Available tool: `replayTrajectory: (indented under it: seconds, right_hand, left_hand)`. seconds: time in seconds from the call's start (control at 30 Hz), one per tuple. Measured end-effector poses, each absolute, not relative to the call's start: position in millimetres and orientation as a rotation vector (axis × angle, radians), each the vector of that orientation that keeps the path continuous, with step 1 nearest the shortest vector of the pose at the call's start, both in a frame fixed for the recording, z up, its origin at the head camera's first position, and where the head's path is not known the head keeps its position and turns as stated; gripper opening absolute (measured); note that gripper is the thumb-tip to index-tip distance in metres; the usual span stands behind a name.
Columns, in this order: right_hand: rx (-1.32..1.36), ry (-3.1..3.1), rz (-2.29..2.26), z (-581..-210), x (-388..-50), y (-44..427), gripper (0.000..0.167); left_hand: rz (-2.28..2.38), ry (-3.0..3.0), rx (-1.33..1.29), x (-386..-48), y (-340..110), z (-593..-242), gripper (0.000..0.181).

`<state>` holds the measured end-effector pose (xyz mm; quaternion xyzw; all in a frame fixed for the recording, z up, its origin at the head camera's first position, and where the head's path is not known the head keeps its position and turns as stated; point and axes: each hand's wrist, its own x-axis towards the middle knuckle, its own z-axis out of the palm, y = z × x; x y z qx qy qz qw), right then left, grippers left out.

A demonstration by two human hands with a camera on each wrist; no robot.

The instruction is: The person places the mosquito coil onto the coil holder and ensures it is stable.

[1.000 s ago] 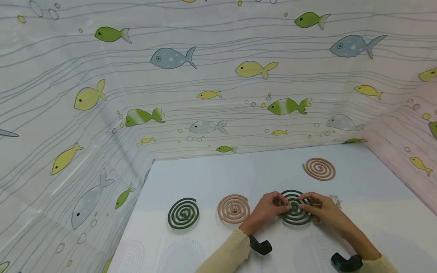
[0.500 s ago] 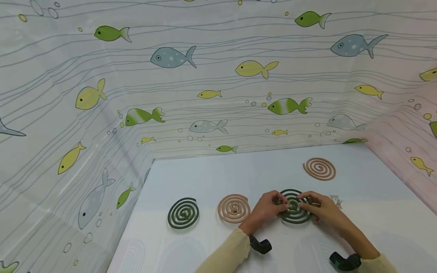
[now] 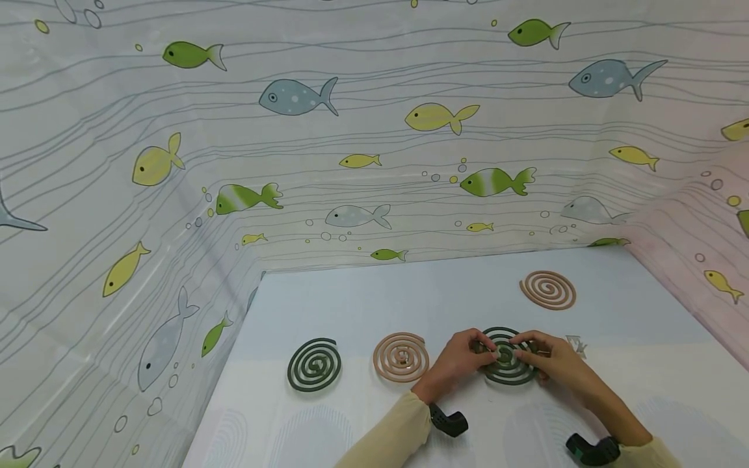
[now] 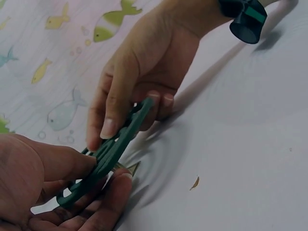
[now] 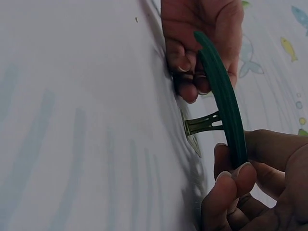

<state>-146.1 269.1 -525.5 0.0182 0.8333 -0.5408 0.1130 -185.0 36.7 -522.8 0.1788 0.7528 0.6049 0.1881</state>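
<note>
Both hands hold a dark green mosquito coil [image 3: 507, 381]. My left hand [image 3: 453, 364] pinches it from the left near the centre; my right hand [image 3: 556, 357] grips it from the right. In the right wrist view the coil [image 5: 225, 94] is raised above the white surface, tilted on edge to the camera. Below its middle is a thin metal coil stand [image 5: 204, 123], whose flat base touches or nearly touches the surface. The left wrist view shows fingers of both hands around the coil [image 4: 108, 156], with the stand's pointed corner [image 4: 134, 167] beneath. The fingers partly hide the coil's centre.
Left of the hands lie a brown coil [image 3: 386, 357] with a metal tip at its centre and another green coil [image 3: 295, 367]. A third, brown coil [image 3: 547, 290] lies back right. A loose metal stand [image 3: 576, 344] is beside the right hand. Fish-printed sheeting [image 3: 304, 169] surrounds the table.
Both hands keep their hold on the green coil, which shifts and tips only very slightly. The other coils stay where they were; the head view moves a little.
</note>
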Motion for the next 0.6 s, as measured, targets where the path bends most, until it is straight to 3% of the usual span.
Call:
replayTrajectory:
  seconds: [0.6]
  right_hand:
    - [0.041,2.466,-1.603,-527.9,-149.6,268.2,0.047]
  left_hand:
    - [1.769,1.983,0.437,-180.8,37.2,-524.8,0.012]
